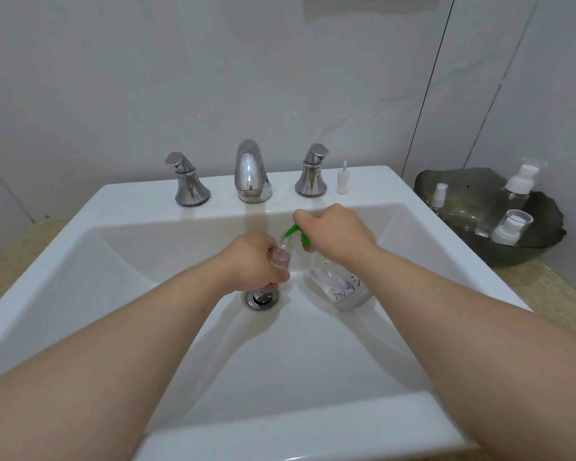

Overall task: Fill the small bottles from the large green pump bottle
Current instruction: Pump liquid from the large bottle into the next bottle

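- While the small bottle (pixel 281 256) is sitting over the sink (pixel 113 207) basin, just above the drain (pixel 262 297), its open mouth is pointing up and right at the green nozzle (pixel 291 231).
- Left hand (pixel 253 261) is gripping it, fingers curled round the body; long axis is leaning toward the pump.
- Large pump bottle (pixel 336 281) is sitting in the basin just right of it, body tilting away to the lower right, nozzle aiming left.
- Right hand (pixel 336 227) is clamping down over the pump head from above, fingers closed round it.
- Key relation: nozzle tip and bottle mouth are touching or nearly so; can't tell if the tip is inside the neck. My read: the next press is depending on holding that alignment, otherwise liquid is going down the sink.
- Further out: white pump insert (pixel 342 178) is standing on the sink deck by the right tap (pixel 311 171); dark tray (pixel 463 188) on the counter is holding capped bottles (pixel 516 184).
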### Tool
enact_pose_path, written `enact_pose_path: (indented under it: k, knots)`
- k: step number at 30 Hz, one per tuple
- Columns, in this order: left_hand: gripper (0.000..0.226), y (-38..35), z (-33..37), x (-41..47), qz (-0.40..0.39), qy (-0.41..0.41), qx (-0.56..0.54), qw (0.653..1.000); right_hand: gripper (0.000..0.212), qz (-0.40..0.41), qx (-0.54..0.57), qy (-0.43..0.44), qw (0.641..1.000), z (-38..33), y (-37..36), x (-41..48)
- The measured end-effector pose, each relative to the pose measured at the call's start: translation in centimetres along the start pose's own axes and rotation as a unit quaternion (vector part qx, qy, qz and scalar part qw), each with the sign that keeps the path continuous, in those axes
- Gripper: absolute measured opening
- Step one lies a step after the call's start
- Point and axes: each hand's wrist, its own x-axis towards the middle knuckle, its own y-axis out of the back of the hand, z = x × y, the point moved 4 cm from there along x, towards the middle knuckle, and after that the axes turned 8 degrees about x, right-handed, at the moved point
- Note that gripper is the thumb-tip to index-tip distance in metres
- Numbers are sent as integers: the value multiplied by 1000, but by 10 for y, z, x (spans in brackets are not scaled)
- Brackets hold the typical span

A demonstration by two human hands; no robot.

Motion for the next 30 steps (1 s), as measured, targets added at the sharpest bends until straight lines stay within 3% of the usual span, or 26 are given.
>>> enact_pose_path:
  k: [7, 18, 27, 30]
  knots:
    - [19, 0, -2, 4, 0, -4, -48, 999, 68, 4, -9, 0, 1000, 1, -2, 1]
    - [19, -1, -2, 4, -7, -5, -45, 999, 60, 2, 4, 3, 1000, 0, -2, 1]
    - [21, 2, 1, -1, 9, -5, 46, 999, 56, -6, 5, 10, 1000, -1, -2, 0]
    - [20, 1, 0, -1, 3, -4, 19, 1000, 57, -5, -1, 6, 1000, -1, -1, 0]
